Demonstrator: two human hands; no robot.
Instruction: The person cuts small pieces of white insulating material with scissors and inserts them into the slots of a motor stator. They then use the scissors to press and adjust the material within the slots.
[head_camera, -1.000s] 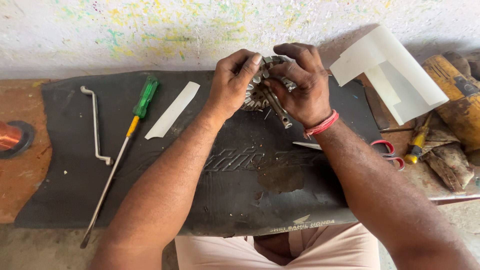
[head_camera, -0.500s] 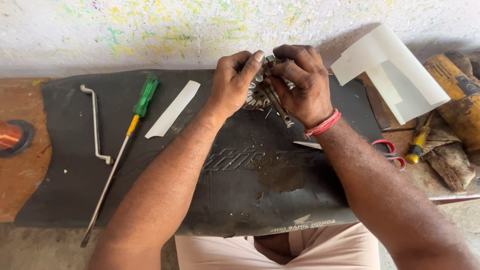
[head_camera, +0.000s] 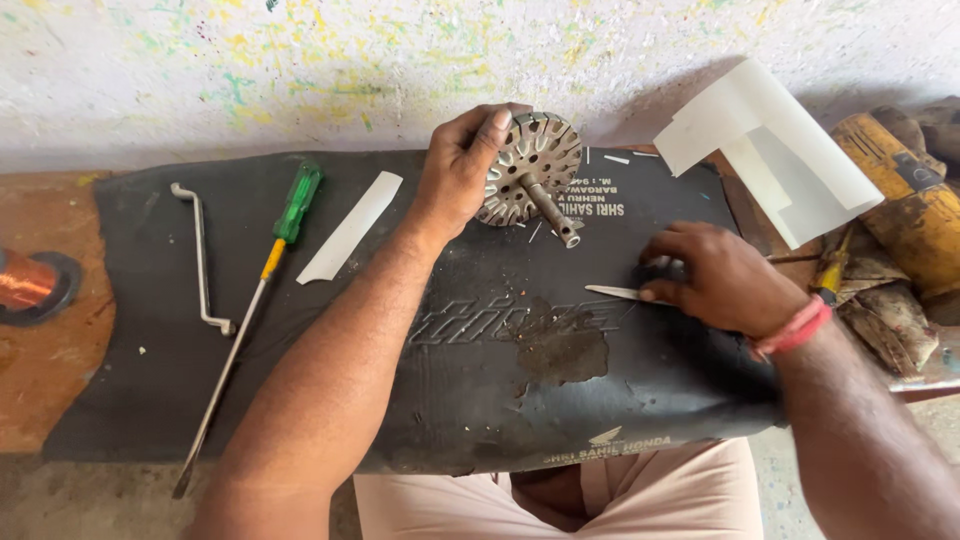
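Note:
My left hand (head_camera: 458, 170) grips a round slotted metal motor core (head_camera: 530, 165) by its rim, holding it on edge above the black rubber mat (head_camera: 330, 330); its steel shaft (head_camera: 552, 212) points down toward me. My right hand (head_camera: 715, 275) rests lower on the mat's right side, fingers closed over the handles of a pair of scissors (head_camera: 620, 293), whose blades stick out to the left. A red band circles my right wrist.
A green-handled screwdriver (head_camera: 262, 270), a bent metal rod (head_camera: 200, 255) and a white paper strip (head_camera: 350, 227) lie left on the mat. Folded white sheets (head_camera: 775, 150) sit at right, beside yellow tools. A copper wire spool (head_camera: 25, 282) stands far left.
My right hand has left the motor core and dropped to the scissors on the mat. The left hand alone now holds the core, turned so its slotted face shows.

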